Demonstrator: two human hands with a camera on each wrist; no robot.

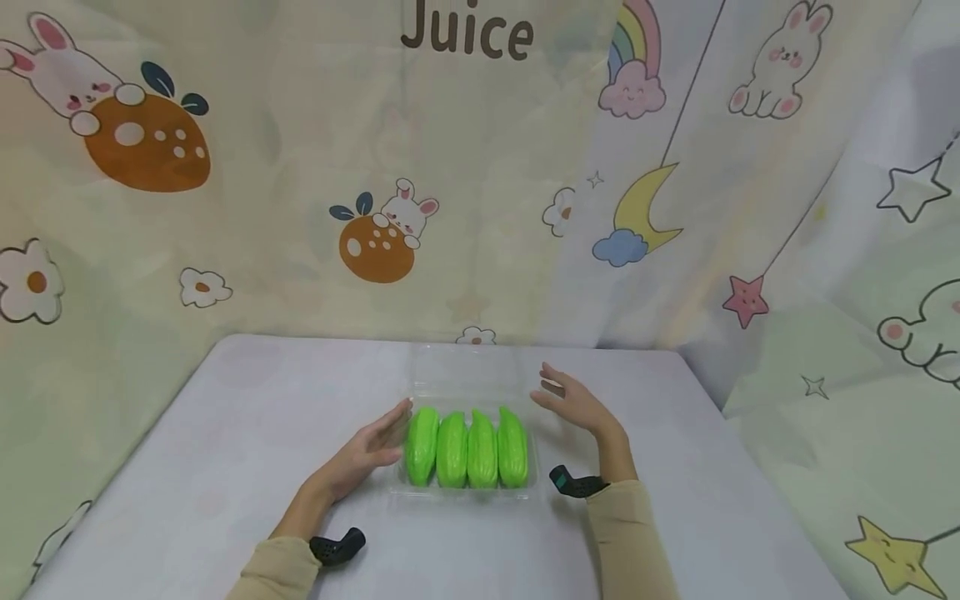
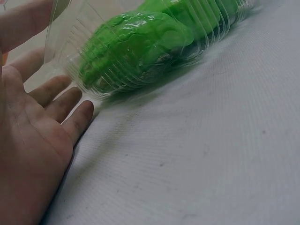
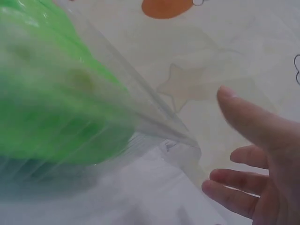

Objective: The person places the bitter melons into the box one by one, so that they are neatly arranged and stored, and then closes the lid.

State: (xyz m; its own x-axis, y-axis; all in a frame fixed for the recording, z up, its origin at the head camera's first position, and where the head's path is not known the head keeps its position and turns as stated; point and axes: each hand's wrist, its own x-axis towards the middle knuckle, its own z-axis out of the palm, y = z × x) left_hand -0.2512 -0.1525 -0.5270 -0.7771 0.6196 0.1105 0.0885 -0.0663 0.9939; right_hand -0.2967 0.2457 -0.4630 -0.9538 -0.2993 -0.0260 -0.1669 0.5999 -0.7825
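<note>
A clear plastic clamshell box [image 1: 491, 495] lies on the table with its transparent lid [image 1: 468, 367] folded back. Inside, several shiny bright green vegetables [image 1: 482, 450], shaped like bitter melons, stand side by side in a row. My left hand [image 1: 366, 450] is at the box's left side, fingers extended; in the left wrist view, its fingertips [image 2: 84, 108] are close to or touching the ribbed wall. To the right of the box my right hand [image 1: 577, 406] hovers apart from it, fingers loosely spread. The right wrist view has nothing in that hand's grasp.
The white table [image 1: 225, 417] spreads around the box on both sides. Behind it hangs a printed curtain [image 1: 300, 150] with rabbits, flowers and stars. A black wrist device is on the left wrist [image 1: 337, 547] and another on the right wrist [image 1: 576, 482].
</note>
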